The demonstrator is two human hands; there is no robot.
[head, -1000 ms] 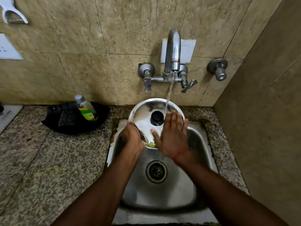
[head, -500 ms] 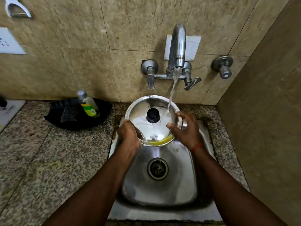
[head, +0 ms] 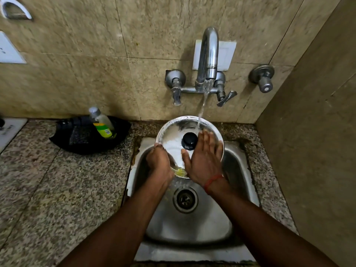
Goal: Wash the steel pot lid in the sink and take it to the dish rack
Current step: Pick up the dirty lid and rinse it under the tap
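Observation:
The round steel pot lid (head: 173, 135) with a black knob (head: 189, 140) is held tilted over the back of the steel sink (head: 192, 228), top face toward me. Water from the tap (head: 209, 54) falls onto its upper right part. My left hand (head: 159, 160) grips the lid's lower left rim. My right hand (head: 204, 158) lies flat on the lid's face, fingers spread, just right of the knob. A bit of yellow-green residue (head: 180, 171) shows at the lid's bottom edge between my hands.
A soap bottle with a green label (head: 102, 123) lies in a black tray (head: 86, 139) on the granite counter (head: 57, 189) left of the sink. A tiled wall stands close on the right. A separate valve (head: 263, 78) sticks out of the back wall. The drain (head: 185, 198) is open.
My right hand went from gripping the lid's right rim to lying flat on its face beside the knob. The left hand kept its grip on the rim. Water keeps running.

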